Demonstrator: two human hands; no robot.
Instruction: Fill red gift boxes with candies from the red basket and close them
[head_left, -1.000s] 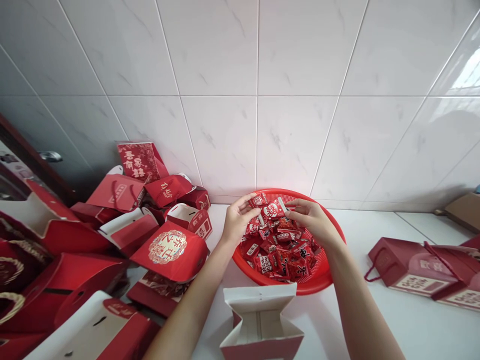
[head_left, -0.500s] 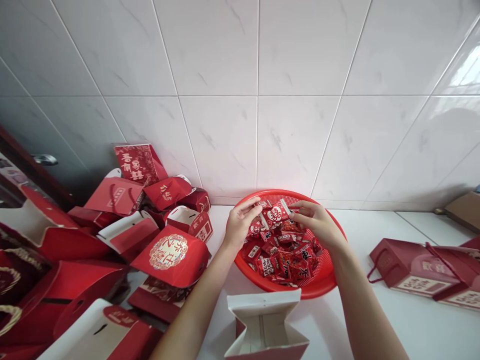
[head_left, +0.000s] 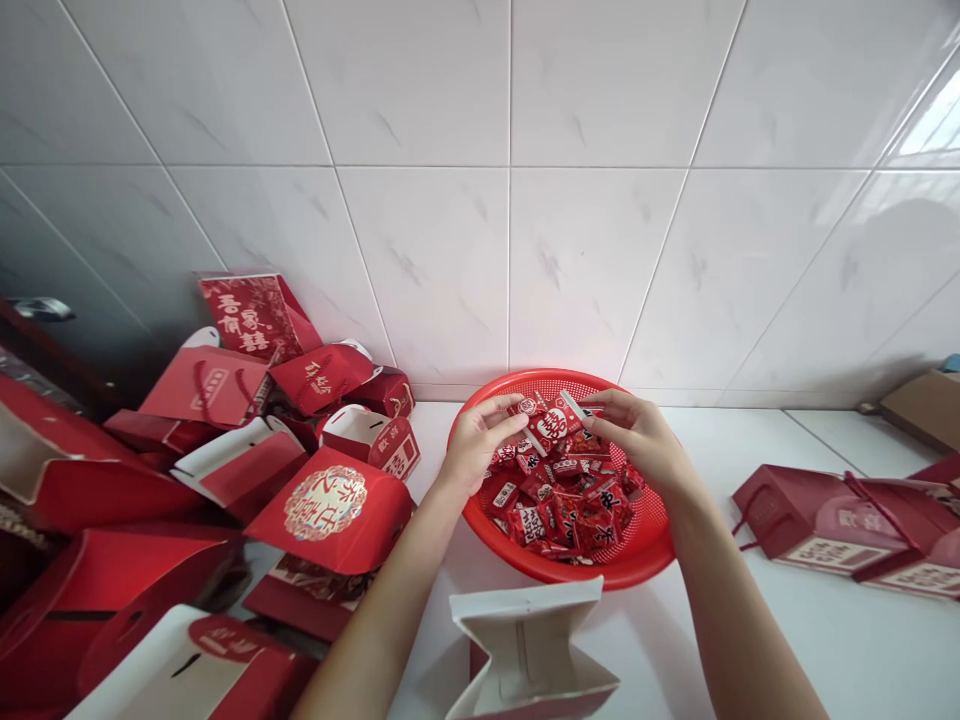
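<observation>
A red plastic basket [head_left: 652, 560] holds many small red candy packets [head_left: 562, 510]. Over its back part, my left hand [head_left: 480, 440] pinches a red packet with white print [head_left: 556, 422] at its left side. The fingers of my right hand [head_left: 637, 435] are closed on the right end of this packet, by its pale edge. In front of the basket stands an open box [head_left: 532, 660] with a white inside, its top facing me.
Many red gift boxes [head_left: 330, 505] lie piled on the left. At the right are dark red boxes with cords [head_left: 832, 525] and a brown cardboard box [head_left: 922, 405]. Behind the white counter [head_left: 705, 440] rises a tiled wall [head_left: 585, 260].
The view has shifted slightly, so most things appear a little further left and higher. Both hands still hold the packet, which now looks slightly more tilted.
</observation>
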